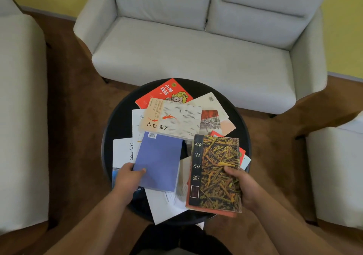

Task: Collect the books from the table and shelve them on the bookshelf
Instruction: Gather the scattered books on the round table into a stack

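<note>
Several books lie scattered on a round black table (117,117). My left hand (127,178) grips the lower left edge of a blue-violet book (159,160), thumb on its cover. My right hand (243,186) holds the right edge of a dark book with a yellow twig-pattern cover (216,172), lifted over a red-edged book. Further back lie a cream book with fish drawings (176,117), a red book with a cartoon face (165,91) and white books (125,152). No bookshelf is in view.
A light grey two-seat sofa (196,48) stands behind the table. An armchair (21,117) sits at the left and another seat (337,172) at the right. Brown carpet (78,97) surrounds the table. A white paper (167,205) overhangs the table's near edge.
</note>
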